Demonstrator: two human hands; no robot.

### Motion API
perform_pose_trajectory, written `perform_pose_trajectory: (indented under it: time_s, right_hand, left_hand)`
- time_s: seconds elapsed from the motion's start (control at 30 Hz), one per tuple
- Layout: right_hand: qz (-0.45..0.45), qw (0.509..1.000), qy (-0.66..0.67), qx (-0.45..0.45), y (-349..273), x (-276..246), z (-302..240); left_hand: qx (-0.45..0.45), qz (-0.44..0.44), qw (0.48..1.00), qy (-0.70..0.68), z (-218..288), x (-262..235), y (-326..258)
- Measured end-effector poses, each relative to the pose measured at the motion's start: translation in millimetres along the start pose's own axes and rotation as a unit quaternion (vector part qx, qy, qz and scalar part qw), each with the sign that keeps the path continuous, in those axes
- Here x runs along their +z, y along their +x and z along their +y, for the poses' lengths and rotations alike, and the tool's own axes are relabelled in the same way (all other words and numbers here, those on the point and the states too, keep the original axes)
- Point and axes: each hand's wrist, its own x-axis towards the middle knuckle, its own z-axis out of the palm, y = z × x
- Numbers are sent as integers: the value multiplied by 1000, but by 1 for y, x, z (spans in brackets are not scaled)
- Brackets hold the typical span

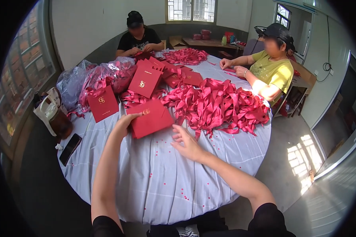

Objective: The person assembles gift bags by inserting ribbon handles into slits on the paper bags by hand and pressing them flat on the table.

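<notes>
A flat red paper bag (153, 121) with a gold emblem is tilted above the near middle of the table. My left hand (124, 122) grips its left edge, thumb lying over the top face. By the bag's lower right corner is my right hand (189, 146), fingers spread and holding nothing; whether a fingertip touches the corner I cannot tell. Beyond the bag lies a big heap of red ribbons (225, 106). Another red bag (103, 106) rests to its left, and several more red bags (145, 82) lie stacked behind it.
The table has a pale cloth (166, 193) dotted with small red specks. Along its left side are a phone (70, 149), a dark jar (61, 125) and clear plastic sacks (73, 81). Two people sit across, one in black (144, 39), one in yellow (271, 75), near a farther ribbon pile (190, 56).
</notes>
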Motion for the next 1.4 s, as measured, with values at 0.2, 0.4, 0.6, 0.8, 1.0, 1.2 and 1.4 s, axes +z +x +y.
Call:
perform_pose_trajectory:
  time_s: [0.2,0.4,0.6,0.8,1.0,1.2,1.4]
  right_hand:
    - [20,997,-67,-45,4,-4,-3]
    - [14,1000,-11,-6,12,-13,-6]
    - [5,1000,-11,-11,8,-3,-9]
    - [-53,998,4,15,-5,-23,-16]
    - [-140,981,-135,27,-4,-46,-55]
    - [143,910,-267,-283,-18,-41,-119]
    - [41,865,-319,-385,-25,-10,-123]
  left_hand:
    - [116,70,982,131,9,18,7]
    - [197,144,935,259,5,37,5]
    - [351,173,867,308,-16,9,8]
    - [502,248,743,366,0,47,-95]
    - [471,157,833,244,-18,41,-168]
    - [541,68,783,299,-12,66,-198]
    - [573,168,660,455,-6,73,-212]
